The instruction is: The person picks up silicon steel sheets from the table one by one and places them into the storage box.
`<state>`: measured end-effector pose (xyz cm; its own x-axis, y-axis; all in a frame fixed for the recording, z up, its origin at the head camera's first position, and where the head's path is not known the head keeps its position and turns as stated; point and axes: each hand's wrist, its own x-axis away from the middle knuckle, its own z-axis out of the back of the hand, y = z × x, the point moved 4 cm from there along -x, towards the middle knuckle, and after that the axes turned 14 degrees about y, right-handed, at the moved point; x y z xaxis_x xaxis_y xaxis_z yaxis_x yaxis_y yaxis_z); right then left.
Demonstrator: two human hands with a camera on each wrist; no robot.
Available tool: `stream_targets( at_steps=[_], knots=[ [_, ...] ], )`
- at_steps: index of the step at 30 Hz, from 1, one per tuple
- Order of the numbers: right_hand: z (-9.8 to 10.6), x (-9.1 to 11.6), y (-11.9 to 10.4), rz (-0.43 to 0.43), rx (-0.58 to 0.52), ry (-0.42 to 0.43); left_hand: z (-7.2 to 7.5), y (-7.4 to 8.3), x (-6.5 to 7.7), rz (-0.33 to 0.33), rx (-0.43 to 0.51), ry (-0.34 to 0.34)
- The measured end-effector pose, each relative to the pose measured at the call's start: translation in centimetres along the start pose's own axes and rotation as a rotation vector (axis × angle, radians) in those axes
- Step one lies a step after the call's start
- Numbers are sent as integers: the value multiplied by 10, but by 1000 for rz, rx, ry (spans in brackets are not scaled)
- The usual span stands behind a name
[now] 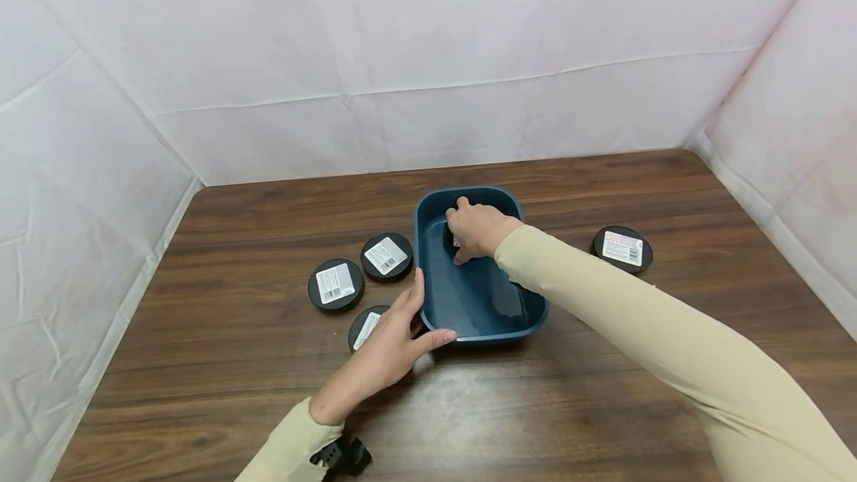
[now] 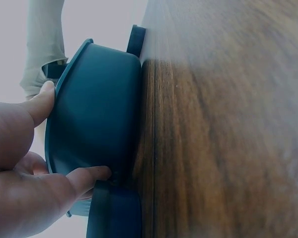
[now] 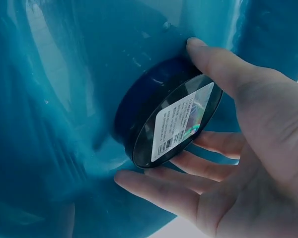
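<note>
A blue plastic tub (image 1: 477,315) sits mid-table. My right hand (image 1: 478,229) reaches into it, thumb and fingers around the edge of a round black container (image 3: 161,116) with a white printed label. That container tilts against the tub's inside, and the hand mostly covers it in the head view. At the tub's near left corner rests my left hand (image 1: 388,348), thumb at the near rim and fingers spread along the left outer wall. A labelled black container (image 1: 364,329) lies partly hidden behind this hand; in the left wrist view, a dark round container (image 2: 114,213) stands right beside the fingers.
Two more labelled black containers, one nearer the tub (image 1: 386,256) and one farther left (image 1: 336,285), lie flat on the brown wooden table (image 1: 234,333). Another container (image 1: 623,250) lies right of the tub, beyond the right sleeve (image 1: 643,318). White sheeting (image 1: 415,58) surrounds the table.
</note>
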<state>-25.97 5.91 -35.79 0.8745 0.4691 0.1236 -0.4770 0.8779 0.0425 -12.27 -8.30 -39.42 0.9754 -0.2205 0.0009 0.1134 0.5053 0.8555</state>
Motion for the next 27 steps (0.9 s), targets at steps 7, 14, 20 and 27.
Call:
stream_targets(
  at_steps=[7, 14, 20, 27],
  knots=[
    [2, 2, -7, 1, 54, 26, 1, -1, 1, -10, 10, 11],
    [9, 8, -15, 0, 73, 66, 1, -2, 1, -10, 16, 15],
    [15, 14, -21, 56, 94, 113, 3, -3, 1, -19, 18, 19],
    [15, 19, -24, 115, 125, 146, 4, -4, 1, -10, 14, 14]
  ],
)
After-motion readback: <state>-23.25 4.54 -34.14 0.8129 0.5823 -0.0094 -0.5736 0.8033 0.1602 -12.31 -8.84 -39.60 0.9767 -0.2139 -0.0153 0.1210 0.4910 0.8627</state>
